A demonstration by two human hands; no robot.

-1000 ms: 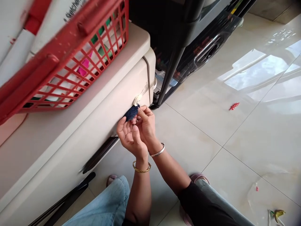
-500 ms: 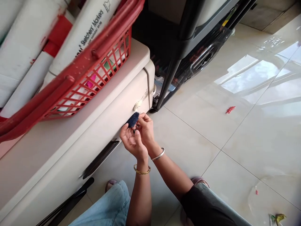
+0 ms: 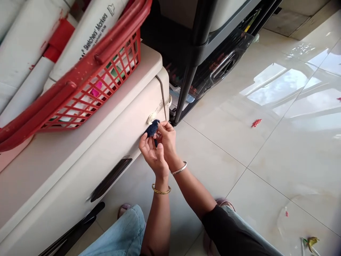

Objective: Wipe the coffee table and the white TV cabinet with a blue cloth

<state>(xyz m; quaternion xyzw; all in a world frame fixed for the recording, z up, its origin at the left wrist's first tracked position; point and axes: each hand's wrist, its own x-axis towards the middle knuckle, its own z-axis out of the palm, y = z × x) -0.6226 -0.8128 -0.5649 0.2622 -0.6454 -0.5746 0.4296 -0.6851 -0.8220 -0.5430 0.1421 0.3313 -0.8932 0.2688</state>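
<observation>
Dark blue cloth [image 3: 152,128], pinched
The cloth is clamped at 10 o'clock of the right hand [image 3: 168,139]; at 12 o'clock of the left hand [image 3: 153,159], it is touched by fingertips, thumb apart.

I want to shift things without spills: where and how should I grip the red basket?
I'd take the red basket by its thick top edge, coming from the floor side: that edge looks sturdier than the thin mesh below, and white tubes crowd just behind it.
</observation>
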